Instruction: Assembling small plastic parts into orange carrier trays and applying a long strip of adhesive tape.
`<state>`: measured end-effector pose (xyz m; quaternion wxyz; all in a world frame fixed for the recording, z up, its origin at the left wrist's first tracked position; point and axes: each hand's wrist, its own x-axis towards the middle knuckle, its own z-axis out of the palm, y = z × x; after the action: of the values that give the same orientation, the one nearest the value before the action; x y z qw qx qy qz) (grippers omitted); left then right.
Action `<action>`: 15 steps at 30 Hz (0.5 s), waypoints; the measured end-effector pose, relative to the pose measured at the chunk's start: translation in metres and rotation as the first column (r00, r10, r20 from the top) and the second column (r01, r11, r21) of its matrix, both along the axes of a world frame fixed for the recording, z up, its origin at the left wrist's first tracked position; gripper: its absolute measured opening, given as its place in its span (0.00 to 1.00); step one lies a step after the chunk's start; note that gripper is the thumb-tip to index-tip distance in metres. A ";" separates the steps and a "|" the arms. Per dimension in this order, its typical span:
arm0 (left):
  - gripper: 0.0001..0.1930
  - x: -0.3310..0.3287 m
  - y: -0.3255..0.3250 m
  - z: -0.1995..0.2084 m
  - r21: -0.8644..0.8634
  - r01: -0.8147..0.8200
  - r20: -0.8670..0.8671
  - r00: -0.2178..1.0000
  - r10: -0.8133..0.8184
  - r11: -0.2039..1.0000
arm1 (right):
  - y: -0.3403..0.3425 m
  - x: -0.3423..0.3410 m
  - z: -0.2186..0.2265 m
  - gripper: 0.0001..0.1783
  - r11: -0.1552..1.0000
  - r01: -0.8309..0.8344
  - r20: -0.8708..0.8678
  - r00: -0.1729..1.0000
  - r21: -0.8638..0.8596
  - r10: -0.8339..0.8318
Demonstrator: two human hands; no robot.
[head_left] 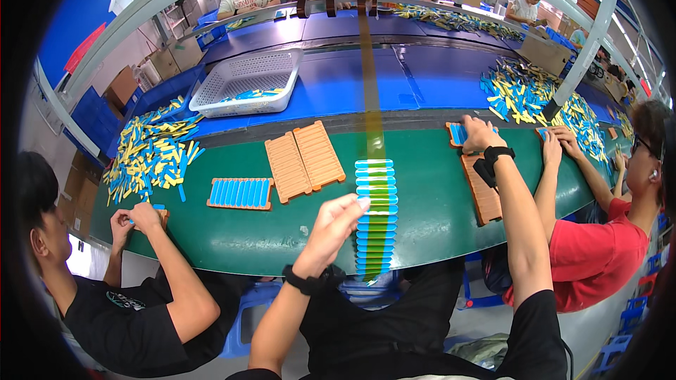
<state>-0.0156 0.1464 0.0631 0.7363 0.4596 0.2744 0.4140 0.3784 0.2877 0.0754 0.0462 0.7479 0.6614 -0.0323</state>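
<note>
A strip of blue flat sticks lies side by side under a long yellowish tape that runs down from overhead rollers. Against the strip's left edge, the fingertips of my left hand are pinched together; what they hold, if anything, is hidden. Farther right, my right hand reaches forward with fingers curled over a small orange tray of blue sticks, gripping it. A longer orange slotted tray lies just nearer to me, partly behind my right forearm.
Two orange slotted trays and one filled with blue sticks lie left on the green table. Blue and yellow sticks are heaped left and right. A white basket stands behind. Co-workers sit close on both sides.
</note>
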 end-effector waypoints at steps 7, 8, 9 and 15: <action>0.19 0.032 0.048 0.033 0.012 -0.091 -0.087 0.992 0.092 0.996 | 0.001 -0.015 0.000 0.44 0.995 -0.053 -0.287 0.955 0.080 0.074; 0.17 0.029 0.059 0.025 -0.039 -0.046 -0.078 0.996 0.043 0.998 | 0.004 -0.025 -0.004 0.45 0.992 -0.087 -0.310 0.944 0.093 0.112; 0.17 0.029 0.063 0.022 -0.039 -0.048 -0.078 0.996 0.045 0.998 | 0.003 -0.039 -0.004 0.46 0.984 -0.130 -0.319 0.934 0.123 0.163; 0.14 0.026 0.049 0.007 -0.046 -0.123 -0.064 0.991 0.120 0.991 | -0.012 -0.123 -0.003 0.47 0.902 -0.345 -0.282 0.866 0.261 0.413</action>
<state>0.0100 0.1957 0.0706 0.7121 0.4360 0.3345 0.4370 0.2552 0.2755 0.0721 -0.1359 0.5872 0.7939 -0.0800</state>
